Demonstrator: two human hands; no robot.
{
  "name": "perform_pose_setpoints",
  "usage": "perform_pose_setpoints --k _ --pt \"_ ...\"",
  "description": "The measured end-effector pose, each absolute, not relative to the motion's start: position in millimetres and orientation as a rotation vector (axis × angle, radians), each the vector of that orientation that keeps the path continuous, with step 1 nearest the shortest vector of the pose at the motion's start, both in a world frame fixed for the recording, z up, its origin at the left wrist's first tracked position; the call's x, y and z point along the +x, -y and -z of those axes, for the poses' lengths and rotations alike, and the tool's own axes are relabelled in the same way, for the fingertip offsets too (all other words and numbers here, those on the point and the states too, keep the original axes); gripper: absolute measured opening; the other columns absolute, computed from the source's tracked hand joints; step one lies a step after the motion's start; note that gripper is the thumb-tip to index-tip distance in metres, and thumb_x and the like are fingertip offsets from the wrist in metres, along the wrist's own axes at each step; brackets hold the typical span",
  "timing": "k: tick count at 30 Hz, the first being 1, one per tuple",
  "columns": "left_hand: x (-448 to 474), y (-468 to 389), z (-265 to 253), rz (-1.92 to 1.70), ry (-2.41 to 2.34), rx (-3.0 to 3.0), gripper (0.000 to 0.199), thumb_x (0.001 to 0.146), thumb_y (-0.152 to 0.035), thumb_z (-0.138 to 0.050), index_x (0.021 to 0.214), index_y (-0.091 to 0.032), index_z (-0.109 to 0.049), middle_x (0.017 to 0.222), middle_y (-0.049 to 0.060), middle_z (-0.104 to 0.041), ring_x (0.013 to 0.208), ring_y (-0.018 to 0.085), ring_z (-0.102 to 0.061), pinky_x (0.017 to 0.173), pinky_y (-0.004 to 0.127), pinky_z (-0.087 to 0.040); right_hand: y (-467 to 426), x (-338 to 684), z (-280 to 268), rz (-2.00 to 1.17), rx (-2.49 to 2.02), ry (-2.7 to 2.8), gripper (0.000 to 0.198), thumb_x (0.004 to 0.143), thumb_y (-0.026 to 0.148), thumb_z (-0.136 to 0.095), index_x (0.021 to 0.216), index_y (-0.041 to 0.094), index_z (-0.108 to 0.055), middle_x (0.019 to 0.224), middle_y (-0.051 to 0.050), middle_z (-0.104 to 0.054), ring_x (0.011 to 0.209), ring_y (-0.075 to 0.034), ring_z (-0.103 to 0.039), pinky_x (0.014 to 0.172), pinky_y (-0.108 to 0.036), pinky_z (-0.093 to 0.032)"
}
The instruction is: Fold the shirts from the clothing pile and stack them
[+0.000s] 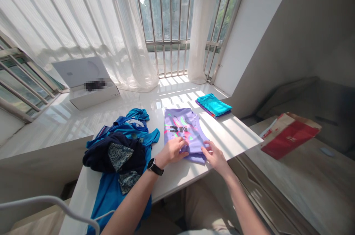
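A lavender shirt [180,118] with a bright pink, green and black print lies partly folded on the white table [174,181]. My left hand [174,150] rests on its near left part, fingers curled against the cloth. At the near right edge, my right hand [213,153] pinches the fabric between thumb and fingers. Left of the shirt is a loose heap of clothes [122,153], blue and dark navy, with patterned patches. Folded clothes [215,104], turquoise on top of purple, sit in a small stack beyond the shirt to the right.
An opened white box [94,96] stands on the sill at the back left. Sheer curtains [133,42] hang before barred windows. On a lower surface at right is a red and brown paper bag [291,135]. A white curved tube [50,198] crosses the lower left.
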State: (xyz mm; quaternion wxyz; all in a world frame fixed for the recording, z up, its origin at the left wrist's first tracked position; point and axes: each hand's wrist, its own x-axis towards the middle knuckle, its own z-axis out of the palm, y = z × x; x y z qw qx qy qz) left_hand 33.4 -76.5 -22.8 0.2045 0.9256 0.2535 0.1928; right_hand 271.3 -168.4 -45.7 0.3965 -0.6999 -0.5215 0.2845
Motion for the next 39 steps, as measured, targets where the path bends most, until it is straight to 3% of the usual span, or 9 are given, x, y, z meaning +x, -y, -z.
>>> perform_pose_setpoints --k 3,6,12,14,17,20,26,33,39 --pt "34 76 28 -0.535 -0.727 2.601 0.035 0.091 -0.041 -0.07 0.117 -0.02 -0.061 0.108 0.008 -0.065 0.095 0.023 -0.062 0.082 0.033 -0.049 158 266 45 -0.695 -1.713 1.346 0.035 0.084 0.052 -0.06 0.099 0.022 -0.068 0.064 0.004 -0.06 0.05 -0.015 -0.054 0.054 -0.028 -0.045" --pt "36 75 29 -0.501 -0.762 2.665 0.033 0.091 -0.043 -0.07 0.114 -0.02 -0.062 0.105 0.009 -0.066 0.095 0.025 -0.062 0.081 0.034 -0.049 149 265 47 -0.683 -1.592 1.28 0.036 0.083 0.055 -0.062 0.086 0.021 -0.068 0.071 -0.001 -0.066 0.059 -0.016 -0.058 0.058 -0.029 -0.048" --pt "41 74 28 -0.484 -0.867 2.72 0.015 0.1 -0.03 -0.054 0.095 -0.019 -0.064 0.092 0.008 -0.067 0.087 0.023 -0.062 0.077 0.033 -0.046 155 263 51 -0.787 -1.435 1.028 0.053 0.077 0.069 -0.069 0.098 0.022 -0.058 0.072 -0.002 -0.066 0.059 -0.018 -0.061 0.053 -0.03 -0.05" --pt "40 71 30 -0.522 -0.917 2.641 0.017 0.101 -0.03 -0.051 0.092 -0.02 -0.063 0.089 0.006 -0.067 0.083 0.021 -0.062 0.074 0.032 -0.046 167 263 52 -0.743 -1.457 1.106 0.044 0.081 0.062 -0.07 0.097 0.022 -0.058 0.084 -0.005 -0.07 0.067 -0.019 -0.065 0.06 -0.032 -0.054" --pt "41 68 33 -0.573 -0.993 2.484 0.017 0.099 -0.028 -0.051 0.089 -0.02 -0.061 0.083 0.004 -0.067 0.076 0.019 -0.061 0.068 0.029 -0.043 186 265 50 -0.65 -1.486 1.506 0.026 0.087 0.044 -0.069 0.102 0.022 -0.066 0.104 -0.009 -0.073 0.093 -0.024 -0.07 0.083 -0.038 -0.058" --pt "44 66 36 -0.592 -1.057 2.397 0.022 0.099 -0.028 -0.048 0.081 -0.02 -0.058 0.076 0.002 -0.064 0.069 0.017 -0.059 0.064 0.028 -0.04 195 264 45 -0.473 -1.449 1.888 0.029 0.088 0.03 -0.069 0.116 0.023 -0.071 0.117 -0.01 -0.071 0.11 -0.026 -0.066 0.099 -0.044 -0.054" --pt "46 68 38 -0.597 -1.086 2.462 0.022 0.1 -0.029 -0.048 0.081 -0.02 -0.057 0.077 0.003 -0.064 0.071 0.019 -0.059 0.065 0.029 -0.041 188 259 38 -0.247 -1.376 2.099 0.018 0.097 0.021 -0.056 0.099 0.024 -0.074 0.105 -0.008 -0.073 0.096 -0.022 -0.067 0.088 -0.038 -0.056" --pt "48 75 34 -0.574 -0.979 2.644 0.021 0.101 -0.031 -0.049 0.092 -0.019 -0.063 0.084 0.007 -0.065 0.08 0.022 -0.06 0.074 0.033 -0.046 170 252 52 -0.286 -1.626 1.841 0.025 0.103 0.029 -0.042 0.099 0.023 -0.067 0.088 -0.004 -0.073 0.081 -0.021 -0.07 0.078 -0.033 -0.054" --pt "47 76 28 -0.659 -0.962 2.668 0.025 0.103 -0.033 -0.046 0.096 -0.019 -0.065 0.087 0.008 -0.066 0.08 0.021 -0.06 0.074 0.033 -0.046 150 248 62 -0.288 -1.829 1.721 0.028 0.1 0.03 -0.046 0.101 0.023 -0.073 0.091 -0.007 -0.077 0.079 -0.024 -0.072 0.073 -0.035 -0.053"
